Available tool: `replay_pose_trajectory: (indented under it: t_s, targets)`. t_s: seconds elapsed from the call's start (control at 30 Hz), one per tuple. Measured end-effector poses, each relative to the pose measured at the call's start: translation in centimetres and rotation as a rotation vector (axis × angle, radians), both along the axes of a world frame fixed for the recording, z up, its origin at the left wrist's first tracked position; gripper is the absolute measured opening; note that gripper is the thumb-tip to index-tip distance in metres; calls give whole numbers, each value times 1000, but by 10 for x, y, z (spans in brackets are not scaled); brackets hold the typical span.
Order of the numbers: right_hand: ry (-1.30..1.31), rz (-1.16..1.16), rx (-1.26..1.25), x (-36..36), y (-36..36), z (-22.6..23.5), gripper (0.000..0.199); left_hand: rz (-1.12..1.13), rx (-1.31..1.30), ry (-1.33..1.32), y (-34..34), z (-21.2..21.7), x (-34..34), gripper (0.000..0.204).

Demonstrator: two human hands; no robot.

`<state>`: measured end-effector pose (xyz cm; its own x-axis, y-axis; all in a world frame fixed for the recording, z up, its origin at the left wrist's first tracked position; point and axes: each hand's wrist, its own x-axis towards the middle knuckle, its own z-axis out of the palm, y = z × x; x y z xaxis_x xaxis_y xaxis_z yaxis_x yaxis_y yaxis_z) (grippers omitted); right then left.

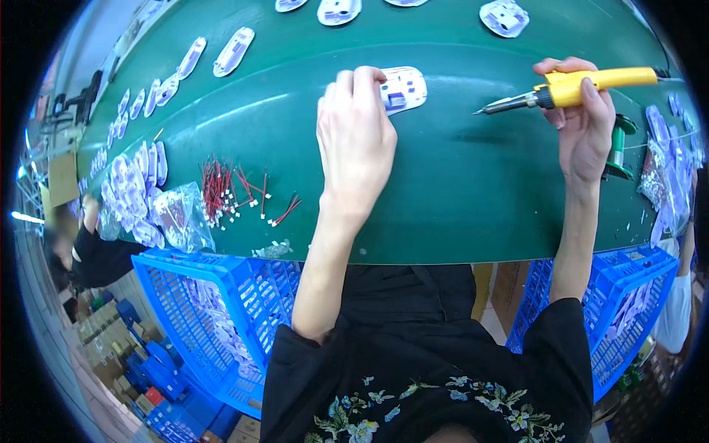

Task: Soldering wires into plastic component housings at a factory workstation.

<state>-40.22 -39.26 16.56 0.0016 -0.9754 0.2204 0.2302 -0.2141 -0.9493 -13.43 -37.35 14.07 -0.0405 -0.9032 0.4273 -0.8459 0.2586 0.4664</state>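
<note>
A long green desk (458, 199) runs across the room, blue plastic crates (221, 310) stand beneath it, and stacked boxes (111, 340) line the floor at left.

A white oval plastic part (402, 90) is lying flat on the green belt (458, 184), while a yellow-handled soldering iron (569, 90) is pointing its tip leftward above it.

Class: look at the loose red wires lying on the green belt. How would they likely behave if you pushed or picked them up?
The red wires look thin and bent, so probably floppy and very light. They lie tangled in a heap, so a push would likely drag several together. Small white ends suggest they may snag.
</note>
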Motion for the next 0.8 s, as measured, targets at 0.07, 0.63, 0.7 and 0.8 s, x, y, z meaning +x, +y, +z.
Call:
replay_pose_trajectory:
  t_s: [0.07, 0.63, 0.7, 0.8]
  targets:
    - [-3, 12, 1, 0, 2, 2, 30, -16, 55, -11, 0, -5, -6, 9]
    - [59, 262, 152, 46, 20, -23, 29, 134, 213, 477, 111, -17, -1, 3]
    - [-29, 253, 168, 51, 21, -29, 29, 144, 225, 432, 111, -21, 0, 6]
    - [-33, 247, 189, 58, 21, -30, 29, 214, 197, 429, 108, -30, 3, 16]
